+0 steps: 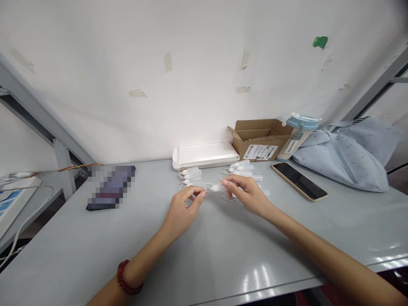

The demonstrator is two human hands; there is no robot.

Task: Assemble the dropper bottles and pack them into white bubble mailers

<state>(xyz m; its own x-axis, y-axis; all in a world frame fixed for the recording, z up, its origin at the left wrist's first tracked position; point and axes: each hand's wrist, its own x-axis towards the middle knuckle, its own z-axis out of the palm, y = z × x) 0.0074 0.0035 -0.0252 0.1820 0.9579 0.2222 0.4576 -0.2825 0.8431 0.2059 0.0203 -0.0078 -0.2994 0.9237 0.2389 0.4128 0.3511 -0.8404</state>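
Observation:
My left hand [183,208] and my right hand [247,193] meet over the middle of the grey table [95,250]. Both pinch a small translucent plastic bottle [216,187] with a thin looped tether. My right fingers grip its body. My left fingertips pinch the tether end or cap [201,193]; I cannot tell which. Just behind my hands lie two loose groups of the same small bottles, one on the left [191,173] and one on the right [244,168]. A red bead bracelet [126,278] is on my left wrist.
A white flat tray [205,155] lies against the wall, with an open cardboard box [259,138] and a blue-lidded cup [298,136] to its right. A phone [298,180] and a pale blue bag [347,155] sit right. A dark blurred object [111,187] and a power strip [14,197] sit left.

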